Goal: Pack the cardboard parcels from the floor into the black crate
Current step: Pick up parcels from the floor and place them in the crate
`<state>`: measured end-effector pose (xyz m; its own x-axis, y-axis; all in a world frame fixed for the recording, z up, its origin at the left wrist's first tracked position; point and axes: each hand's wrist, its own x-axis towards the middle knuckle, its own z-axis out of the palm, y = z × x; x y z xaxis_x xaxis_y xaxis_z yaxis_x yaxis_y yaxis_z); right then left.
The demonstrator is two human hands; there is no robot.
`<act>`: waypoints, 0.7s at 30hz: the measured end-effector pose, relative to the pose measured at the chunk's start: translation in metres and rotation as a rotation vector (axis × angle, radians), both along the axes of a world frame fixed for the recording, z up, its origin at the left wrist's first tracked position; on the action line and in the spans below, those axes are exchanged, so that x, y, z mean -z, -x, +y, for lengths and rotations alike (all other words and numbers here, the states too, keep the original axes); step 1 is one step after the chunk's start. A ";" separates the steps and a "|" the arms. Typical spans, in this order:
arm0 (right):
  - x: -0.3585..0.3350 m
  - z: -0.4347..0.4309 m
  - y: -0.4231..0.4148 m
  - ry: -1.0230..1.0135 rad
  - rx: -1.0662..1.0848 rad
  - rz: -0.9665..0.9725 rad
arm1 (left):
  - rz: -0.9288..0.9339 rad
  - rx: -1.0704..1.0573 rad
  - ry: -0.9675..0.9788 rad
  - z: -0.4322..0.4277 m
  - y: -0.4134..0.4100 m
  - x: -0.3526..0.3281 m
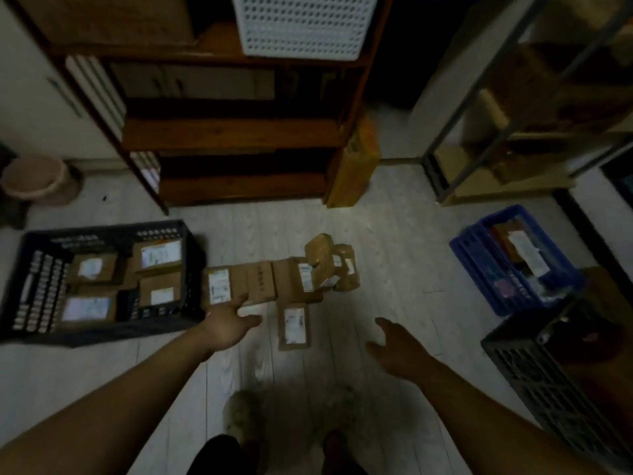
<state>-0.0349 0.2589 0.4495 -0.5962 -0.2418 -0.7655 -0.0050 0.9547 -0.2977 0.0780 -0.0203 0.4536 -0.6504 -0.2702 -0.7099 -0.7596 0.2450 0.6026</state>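
A black crate [191, 269] sits on the floor at the left, with several labelled cardboard parcels [158, 257] inside. More cardboard parcels lie in a row on the floor at the centre: a flat one [253, 282] beside the crate, a small one [294, 323] nearer me, and a heap of taped ones [329, 262] at the row's right end. My left hand [227, 323] reaches out with straight fingers, its fingertips at the near edge of the flat parcel. Lower right of the pile, my right hand [397, 347] hovers above the floor, fingers spread, holding nothing.
A dark wooden shelf unit [236, 132] stands behind the parcels, a yellow box [356, 166] leaning at its right. A blue crate [479, 262] with items and another black crate [548, 371] stand at the right. A pink bin [37, 180] is at far left. My feet [243, 416] are below.
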 end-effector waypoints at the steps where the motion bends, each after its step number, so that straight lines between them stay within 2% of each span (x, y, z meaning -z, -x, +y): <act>1: 0.013 -0.003 0.007 0.007 -0.019 -0.016 | -0.029 -0.041 0.002 0.005 -0.003 0.012; 8: 0.145 -0.016 0.044 0.063 -0.014 -0.067 | -0.190 -0.131 0.011 0.049 0.006 0.136; 17: 0.414 -0.055 0.058 0.148 0.104 -0.167 | -0.205 -0.252 -0.013 0.055 0.035 0.405; 21: 0.519 -0.071 0.060 0.166 0.148 -0.243 | -0.168 -0.287 -0.071 0.055 0.050 0.501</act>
